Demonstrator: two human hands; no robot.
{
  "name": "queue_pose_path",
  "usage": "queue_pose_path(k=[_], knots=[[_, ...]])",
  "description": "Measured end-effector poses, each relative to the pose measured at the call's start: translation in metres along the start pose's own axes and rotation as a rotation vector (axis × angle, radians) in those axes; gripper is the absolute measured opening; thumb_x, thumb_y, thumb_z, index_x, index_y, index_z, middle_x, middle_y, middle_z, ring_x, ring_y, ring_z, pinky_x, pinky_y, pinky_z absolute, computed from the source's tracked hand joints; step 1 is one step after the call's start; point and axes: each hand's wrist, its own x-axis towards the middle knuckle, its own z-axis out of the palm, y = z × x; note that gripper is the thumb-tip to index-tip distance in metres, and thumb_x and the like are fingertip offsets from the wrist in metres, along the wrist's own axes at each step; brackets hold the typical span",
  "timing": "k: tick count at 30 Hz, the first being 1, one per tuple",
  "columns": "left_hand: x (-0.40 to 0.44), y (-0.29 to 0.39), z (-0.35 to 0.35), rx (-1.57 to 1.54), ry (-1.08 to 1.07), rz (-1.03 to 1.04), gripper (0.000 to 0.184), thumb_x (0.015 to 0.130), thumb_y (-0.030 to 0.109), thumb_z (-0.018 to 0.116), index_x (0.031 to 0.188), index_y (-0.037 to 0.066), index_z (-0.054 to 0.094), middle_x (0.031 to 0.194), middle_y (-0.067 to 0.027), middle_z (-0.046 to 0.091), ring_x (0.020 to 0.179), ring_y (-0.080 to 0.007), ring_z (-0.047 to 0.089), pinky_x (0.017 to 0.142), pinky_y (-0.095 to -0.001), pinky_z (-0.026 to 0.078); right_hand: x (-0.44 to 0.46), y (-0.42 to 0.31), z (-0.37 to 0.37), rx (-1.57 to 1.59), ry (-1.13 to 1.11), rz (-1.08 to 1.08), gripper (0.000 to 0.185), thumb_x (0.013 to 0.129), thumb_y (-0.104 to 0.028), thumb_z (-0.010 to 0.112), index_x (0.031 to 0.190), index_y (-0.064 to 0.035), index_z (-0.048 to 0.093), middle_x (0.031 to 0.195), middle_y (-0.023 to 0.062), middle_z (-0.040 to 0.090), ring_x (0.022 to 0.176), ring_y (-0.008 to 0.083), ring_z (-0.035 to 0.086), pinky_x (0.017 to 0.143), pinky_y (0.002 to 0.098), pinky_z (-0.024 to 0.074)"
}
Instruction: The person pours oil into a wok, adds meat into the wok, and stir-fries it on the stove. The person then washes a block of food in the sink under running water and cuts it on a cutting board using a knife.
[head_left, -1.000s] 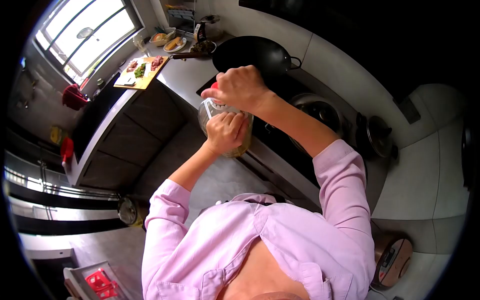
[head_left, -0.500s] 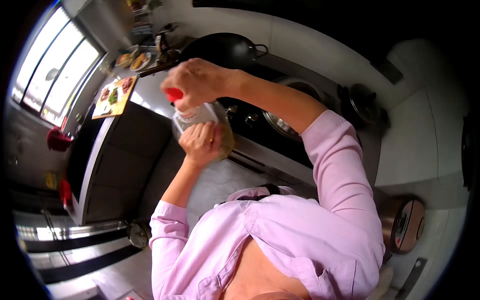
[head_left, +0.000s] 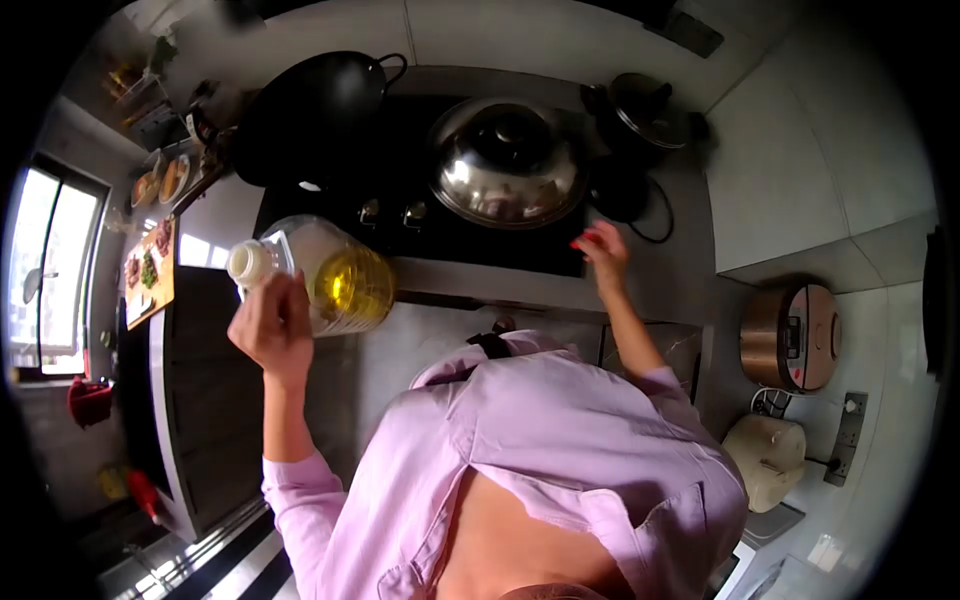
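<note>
Oil bottle (head_left: 352, 288), uncapped and tilted, is hanging from the clenched left hand (head_left: 272, 325) near the wok (head_left: 310, 120); the right hand (head_left: 606, 262) is pinching a red cap (head_left: 578, 243) near the domed lid (head_left: 510, 175).

The left hand (head_left: 272, 325) grips an uncapped oil bottle (head_left: 345, 280), tilted.

Copper-coloured rice cooker (head_left: 778, 338), lid down, sits near cream appliance (head_left: 765, 458); socket strip (head_left: 850, 425) alongside, black plug (head_left: 832, 464) fitted.
</note>
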Motion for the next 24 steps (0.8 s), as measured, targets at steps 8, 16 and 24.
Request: queue_pose_path(k=[8,16,24], knots=[[0.068,-0.032,-0.014,-0.223,-0.034,-0.49,0.01,0.071,0.007,0.068,0.072,-0.001,0.062,0.06,0.001,0.055,0.057,-0.004,0.046,0.053,-0.0176,0.036,-0.001,0.081,-0.055,-0.541,0.198,-0.353,0.045,0.077,-0.006,0.056,0.12,-0.005,0.043,0.109,0.0121,0.053,0.099,0.0227,0.051,0.084,0.0304,0.0396],[0.124,0.007,-0.04,-0.421,0.076,-0.612,0.017,0.072,0.011,0.067,0.08,-0.003,0.063,0.056,0.0026,0.044,0.047,-0.0037,0.032,0.045,-0.0185,0.02,-0.007,-0.001,0.049,-0.193,-0.345,-0.109,0.025,0.079,-0.009,0.054,0.104,-0.006,0.055,0.092,0.0077,0.061,0.081,0.0188,0.059,0.066,0.0276,0.0456],[0.179,0.031,-0.066,-0.476,0.115,-0.572,0.015,0.08,0.015,0.059,0.077,0.0,0.06,0.05,0.0055,0.034,0.042,-0.0029,0.023,0.041,-0.0202,0.015,-0.03,-0.039,0.225,0.802,-1.339,0.655,0.055,0.083,-0.041,0.048,0.128,-0.013,0.035,0.128,0.0072,0.042,0.114,0.0231,0.043,0.084,0.0425,0.0416]])
